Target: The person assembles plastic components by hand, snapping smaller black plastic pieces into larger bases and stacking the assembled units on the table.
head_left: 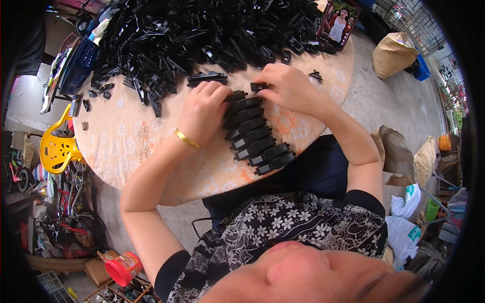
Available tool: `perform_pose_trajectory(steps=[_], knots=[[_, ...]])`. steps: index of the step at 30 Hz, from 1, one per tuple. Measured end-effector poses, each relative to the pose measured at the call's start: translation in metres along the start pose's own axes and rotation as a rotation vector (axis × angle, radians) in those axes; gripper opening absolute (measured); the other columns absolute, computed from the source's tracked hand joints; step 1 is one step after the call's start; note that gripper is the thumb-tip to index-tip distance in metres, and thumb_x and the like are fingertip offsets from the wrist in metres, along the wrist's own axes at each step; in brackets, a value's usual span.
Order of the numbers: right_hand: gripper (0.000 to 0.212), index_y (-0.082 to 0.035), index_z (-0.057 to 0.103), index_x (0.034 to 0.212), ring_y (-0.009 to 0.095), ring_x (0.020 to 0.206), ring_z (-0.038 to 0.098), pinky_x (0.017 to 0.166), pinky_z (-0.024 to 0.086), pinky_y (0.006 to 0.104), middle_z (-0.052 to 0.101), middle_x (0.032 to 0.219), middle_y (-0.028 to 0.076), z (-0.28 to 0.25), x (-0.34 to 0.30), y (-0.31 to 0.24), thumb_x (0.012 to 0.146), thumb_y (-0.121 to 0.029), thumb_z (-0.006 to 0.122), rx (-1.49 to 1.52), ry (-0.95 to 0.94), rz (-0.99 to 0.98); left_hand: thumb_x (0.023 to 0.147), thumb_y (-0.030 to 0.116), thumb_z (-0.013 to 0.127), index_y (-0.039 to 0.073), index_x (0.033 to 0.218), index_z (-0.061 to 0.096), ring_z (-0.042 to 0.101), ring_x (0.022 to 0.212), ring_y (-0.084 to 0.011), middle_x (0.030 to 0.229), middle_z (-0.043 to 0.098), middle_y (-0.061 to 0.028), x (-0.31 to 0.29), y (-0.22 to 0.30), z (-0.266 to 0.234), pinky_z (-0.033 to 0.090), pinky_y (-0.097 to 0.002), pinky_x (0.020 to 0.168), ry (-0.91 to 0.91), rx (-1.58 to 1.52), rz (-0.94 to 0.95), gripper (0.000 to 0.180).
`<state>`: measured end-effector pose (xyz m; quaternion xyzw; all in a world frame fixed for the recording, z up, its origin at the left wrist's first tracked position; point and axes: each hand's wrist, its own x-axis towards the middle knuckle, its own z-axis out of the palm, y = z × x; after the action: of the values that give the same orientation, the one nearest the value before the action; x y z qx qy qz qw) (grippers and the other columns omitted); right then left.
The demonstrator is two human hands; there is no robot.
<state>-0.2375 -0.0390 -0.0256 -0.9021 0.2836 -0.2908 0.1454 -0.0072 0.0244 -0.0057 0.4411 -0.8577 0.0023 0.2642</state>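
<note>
A row of black plastic pieces [251, 132], lined up side by side like a segmented strip, runs over the tabletop toward me. My left hand [204, 108], a gold bangle on its wrist, has its fingers closed on the strip's far end. Just right of that end, my right hand [289, 90] pinches a small black plastic piece [258, 87] between thumb and fingers, apart from the strip. Beyond my left hand lies a longer black part [207, 78]. A big heap of loose black plastic parts [202, 38] covers the far side of the table.
The round table [166, 184] wears a cream flowered cloth. Near its far right edge stands a screen [339, 25] showing a picture. A yellow plastic chair [53, 149] is at the left, a red bucket [121, 270] at lower left. Brown paper sacks [395, 54] and white bags [402, 235] stand right.
</note>
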Motion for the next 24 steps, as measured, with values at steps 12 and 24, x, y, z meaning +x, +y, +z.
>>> perform_pose_trajectory(steps=[12,24], knots=[[0.025,-0.003,0.064,0.097,0.033,0.086,0.060,0.079,0.048,0.0412,0.063,0.088,0.014,0.002,0.004,-0.005,0.077,-0.017,0.069,0.171,-0.080,-0.080,0.077,0.011,0.069,0.009,0.107,0.064,0.057,0.085,-0.0336,0.089,0.059,-0.0125,-0.004,-0.012,-0.006,0.047,-0.0407,0.076,-0.142,-0.117,-0.235,0.030],[0.027,-0.001,0.061,0.101,0.030,0.088,0.060,0.080,0.047,0.0381,0.062,0.092,0.014,0.010,0.001,-0.029,0.084,-0.020,0.067,0.611,-0.227,-0.049,0.081,0.013,0.061,0.010,0.102,0.066,0.061,0.077,-0.0322,0.080,0.059,-0.0124,0.001,-0.005,-0.009,0.050,-0.0407,0.070,-0.190,0.020,-0.263,0.021]])
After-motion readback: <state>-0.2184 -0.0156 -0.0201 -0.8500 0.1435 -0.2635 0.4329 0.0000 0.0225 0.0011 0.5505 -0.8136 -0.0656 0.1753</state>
